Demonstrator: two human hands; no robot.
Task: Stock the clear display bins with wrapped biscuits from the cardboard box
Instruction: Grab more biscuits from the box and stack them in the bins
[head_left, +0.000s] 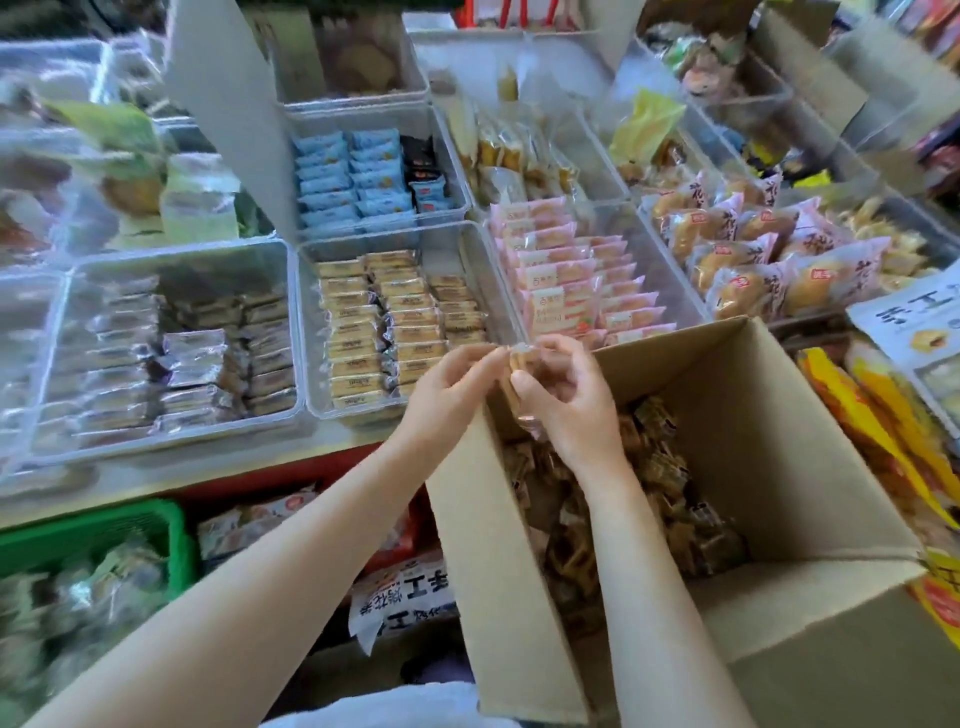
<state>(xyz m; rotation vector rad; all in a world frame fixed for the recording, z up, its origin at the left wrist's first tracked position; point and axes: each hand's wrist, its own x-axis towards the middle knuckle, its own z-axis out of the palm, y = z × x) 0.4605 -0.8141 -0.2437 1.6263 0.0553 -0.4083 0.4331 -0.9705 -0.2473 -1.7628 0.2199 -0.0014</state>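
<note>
An open cardboard box (779, 447) stands at the front right, with many brown wrapped biscuits (665, 499) loose in its bottom. Above its far left corner, both hands hold a small stack of wrapped biscuits (519, 387). My left hand (452, 387) pinches the stack's left side with its fingertips. My right hand (566, 400) curls round the stack from the right. Just beyond them sits a clear bin (311, 332) holding neat rows of tan wrapped biscuits (395, 322); its right part holds fewer.
More clear bins surround it: silver packs (176, 358) to the left, blue packs (348, 182) behind, pink packs (576, 280) to the right. Bread bags (753, 260) lie at the far right. A green basket (93, 540) sits below the shelf's edge at the left.
</note>
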